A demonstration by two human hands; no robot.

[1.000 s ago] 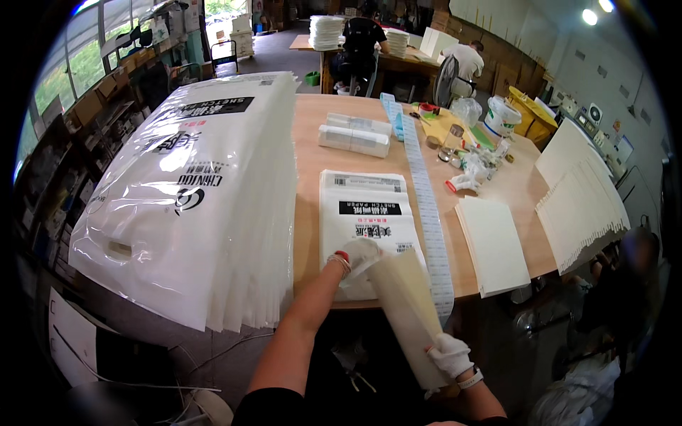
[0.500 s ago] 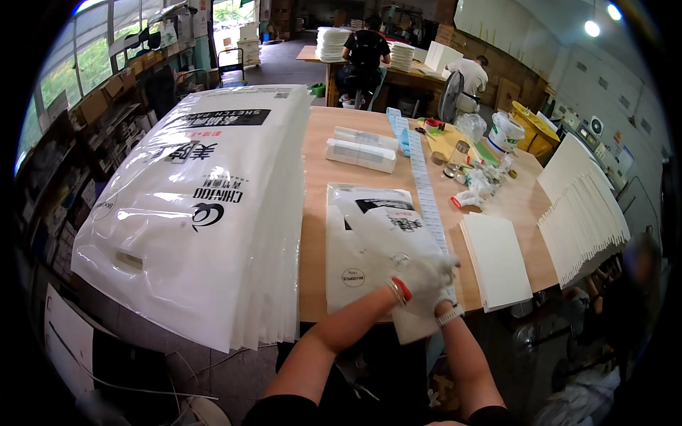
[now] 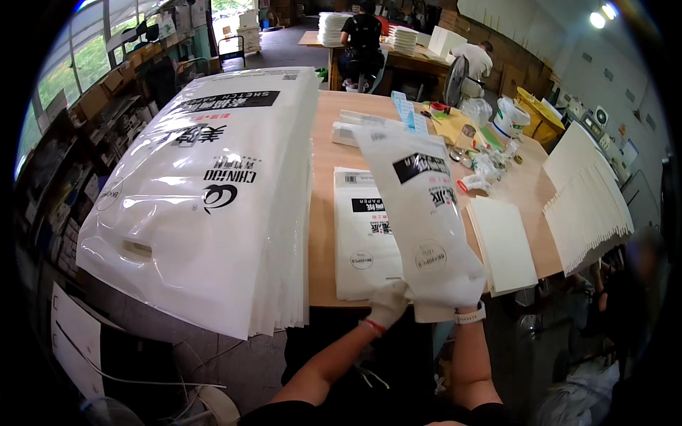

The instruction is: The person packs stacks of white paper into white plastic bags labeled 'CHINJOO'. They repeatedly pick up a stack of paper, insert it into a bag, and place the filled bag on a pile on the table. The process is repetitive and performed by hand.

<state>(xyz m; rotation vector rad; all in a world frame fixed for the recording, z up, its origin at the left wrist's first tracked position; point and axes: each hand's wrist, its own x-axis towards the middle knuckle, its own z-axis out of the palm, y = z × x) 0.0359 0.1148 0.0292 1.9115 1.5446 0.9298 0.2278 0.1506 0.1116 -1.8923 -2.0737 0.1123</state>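
A translucent white plastic bag with dark printed patches is lifted at a slant above the table. A pale edge, perhaps paper, shows at its lower end. My gloved left hand is closed on the bag's lower left edge. At the lower right corner my right hand holds the bag; its fingers are hidden behind or inside the plastic, and a pale watch circles the wrist. Just left of the raised bag, a flat pile of filled packages lies at the table's near edge, partly covered by it.
A tall stack of large printed plastic bags fills the left. White paper stacks and fanned sheets stand at right. Behind lie a clear box, label strips, crumpled gloves and a white bucket. Two people sit farther back.
The bag has risen off the package pile and now stands slanted, uncovering the pile's left part. My left hand has moved left and down, apart from my right hand.
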